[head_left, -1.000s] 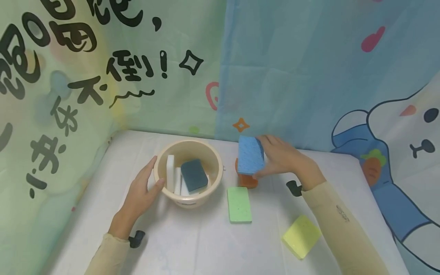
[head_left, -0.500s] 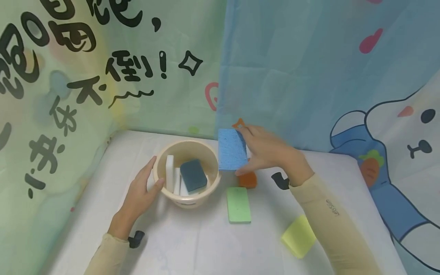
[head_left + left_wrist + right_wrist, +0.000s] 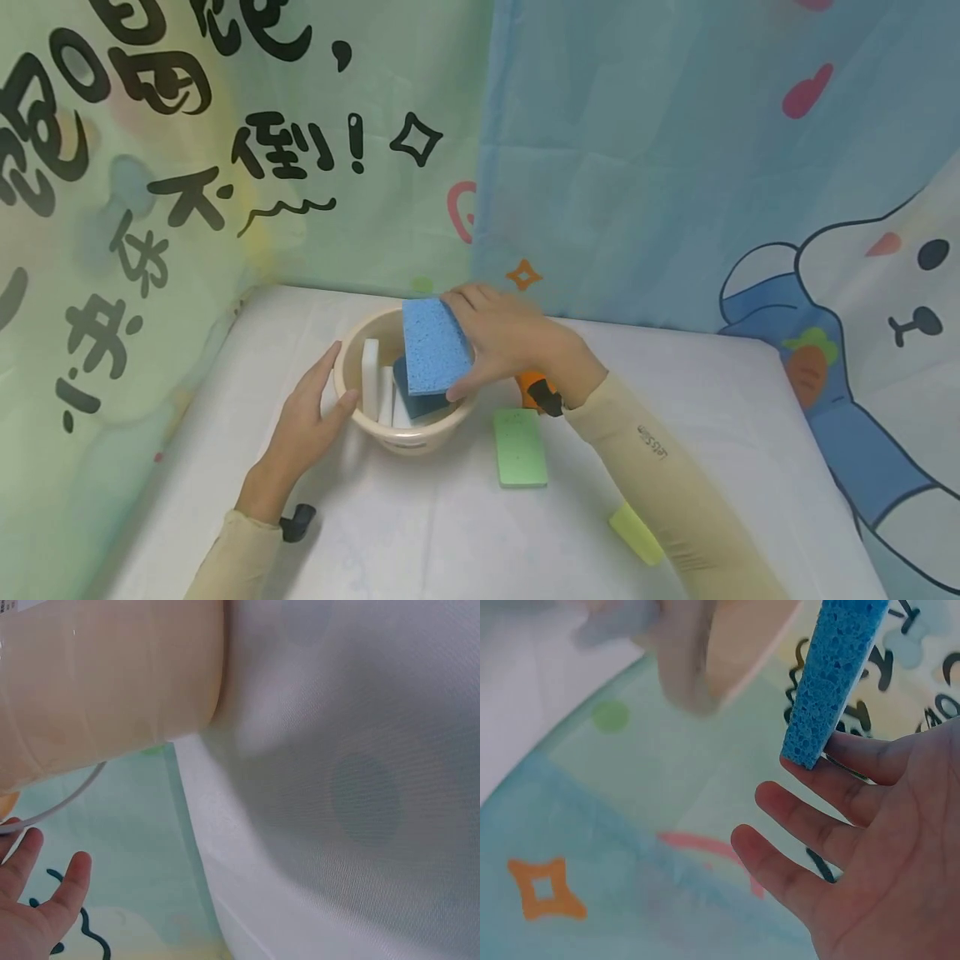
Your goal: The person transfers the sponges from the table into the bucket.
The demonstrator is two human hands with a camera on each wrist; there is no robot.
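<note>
Two forearms in beige sleeves [image 3: 645, 458] reach in from the lower edge over a table covered in white cloth [image 3: 450, 533]. Nearest on the cloth is a yellow rectangular sponge [image 3: 637, 535], partly covered by the right sleeve. Beyond it, left of the right forearm, a pale green rectangular sponge [image 3: 521, 450] lies flat.

Farther in, the left hand [image 3: 303, 425] rests against the left side of a cream round plastic bucket [image 3: 408, 440], its thumb and fingers spread apart. The right hand [image 3: 506, 329] pinches a bright blue, porous rectangular sponge [image 3: 435, 346] between thumb and fingers, holding it over the bucket's mouth (whether it touches anything inside, one cannot tell). Inside the bucket are white slab-like blocks [image 3: 371, 375] on the left and a dark blue block [image 3: 423, 407], partly hidden beneath the held sponge. An orange object [image 3: 528, 387] shows behind the right wrist.

At the back hang green and blue printed sheets [image 3: 600, 183], with black lettering on the left and a white cartoon animal [image 3: 885, 283] on the right.
</note>
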